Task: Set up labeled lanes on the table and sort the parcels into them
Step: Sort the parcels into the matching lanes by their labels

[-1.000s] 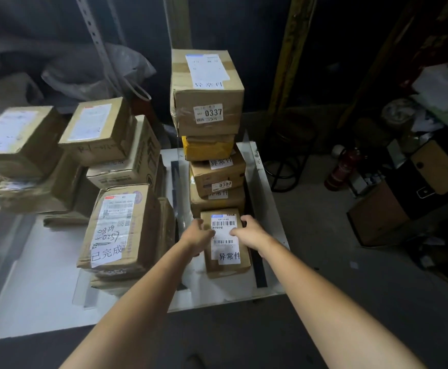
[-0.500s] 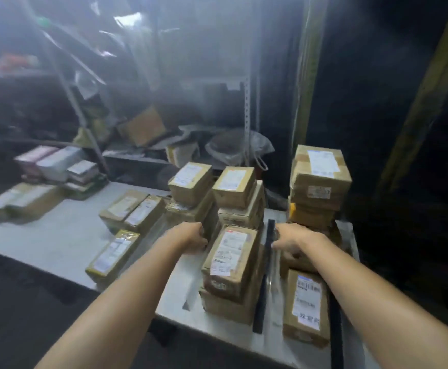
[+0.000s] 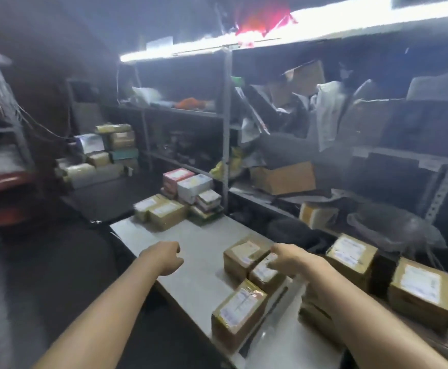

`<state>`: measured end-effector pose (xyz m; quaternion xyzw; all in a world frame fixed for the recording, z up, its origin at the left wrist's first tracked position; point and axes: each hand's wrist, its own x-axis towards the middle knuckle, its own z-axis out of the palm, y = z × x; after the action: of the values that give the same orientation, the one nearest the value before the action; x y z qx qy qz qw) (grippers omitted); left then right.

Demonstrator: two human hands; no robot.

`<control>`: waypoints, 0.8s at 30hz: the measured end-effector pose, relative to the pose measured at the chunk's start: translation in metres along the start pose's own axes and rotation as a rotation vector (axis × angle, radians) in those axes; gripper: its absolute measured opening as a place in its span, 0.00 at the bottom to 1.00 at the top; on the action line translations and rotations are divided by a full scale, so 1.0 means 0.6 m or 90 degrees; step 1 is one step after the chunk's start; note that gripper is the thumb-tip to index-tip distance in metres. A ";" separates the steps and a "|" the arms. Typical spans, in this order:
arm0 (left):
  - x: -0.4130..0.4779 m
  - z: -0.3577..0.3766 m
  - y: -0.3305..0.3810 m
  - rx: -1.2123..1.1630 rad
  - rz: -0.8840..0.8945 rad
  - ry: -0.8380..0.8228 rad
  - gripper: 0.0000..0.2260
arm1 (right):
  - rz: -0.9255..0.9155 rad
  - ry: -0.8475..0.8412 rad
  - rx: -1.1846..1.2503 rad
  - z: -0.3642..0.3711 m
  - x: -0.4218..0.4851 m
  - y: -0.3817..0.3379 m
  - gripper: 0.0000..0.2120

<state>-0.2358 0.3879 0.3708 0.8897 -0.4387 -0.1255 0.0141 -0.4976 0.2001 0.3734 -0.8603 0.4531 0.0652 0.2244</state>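
Swinging left since half a second ago, the view has dropped the tall stack out of sight, and both hands have shifted along to the middle of the table (image 3: 193,251). Left hand (image 3: 164,258) is balled into a fist, holding nothing, just above the pale bare tabletop. Right hand (image 3: 288,259) hangs over a small brown parcel (image 3: 263,274), fingers curled down at its far edge; touching or gripping, it's too blurred to call. Tight behind that one sits a second small parcel (image 3: 240,255), and nearer the camera, just beside the pair at the table's front edge, a third parcel (image 3: 237,311) bound in glossy tape. All three carry white shipping labels, but the print is smeared and nothing reads. Past the right forearm there's a bigger carton (image 3: 350,253) and, right of it, another carton (image 3: 422,288), both white-labelled and equally unreadable. Down at the far end of the table, a pair of brown parcels (image 3: 159,210) lies side by side, with a stack of white and pink boxes (image 3: 189,182) just behind. Backing the table is grey metal shelving (image 3: 227,134), crowded with bags and an open cardboard box (image 3: 284,178), and a strip light (image 3: 244,41) glares along its top. Far left, in the dim corner, a heap of parcels (image 3: 103,153) is piled up well apart from the table.
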 end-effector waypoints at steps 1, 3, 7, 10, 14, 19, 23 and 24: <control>0.023 -0.008 -0.047 -0.006 -0.013 0.001 0.23 | -0.012 -0.001 0.001 0.005 0.036 -0.048 0.23; 0.063 -0.024 -0.116 -0.011 -0.034 -0.008 0.22 | -0.035 0.002 -0.002 0.011 0.090 -0.121 0.24; 0.153 -0.047 -0.242 -0.031 -0.077 -0.023 0.23 | -0.058 -0.014 -0.054 0.028 0.204 -0.250 0.27; 0.224 -0.057 -0.309 -0.046 -0.100 -0.047 0.23 | -0.073 -0.042 -0.069 0.035 0.287 -0.314 0.28; 0.329 -0.069 -0.371 -0.062 -0.115 -0.091 0.24 | -0.093 -0.071 -0.062 0.054 0.406 -0.391 0.29; 0.471 -0.088 -0.424 -0.035 -0.135 -0.106 0.24 | -0.121 -0.094 -0.032 0.080 0.564 -0.480 0.30; 0.592 -0.127 -0.445 -0.021 -0.129 -0.096 0.23 | -0.119 -0.104 -0.016 0.068 0.675 -0.537 0.28; 0.625 -0.138 -0.447 -0.021 -0.119 -0.086 0.22 | -0.118 -0.102 -0.006 0.062 0.702 -0.550 0.27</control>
<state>0.2111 0.2520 0.3357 0.9159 -0.3516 -0.1933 -0.0128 0.0175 0.0618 0.3152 -0.8915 0.3520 0.1149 0.2609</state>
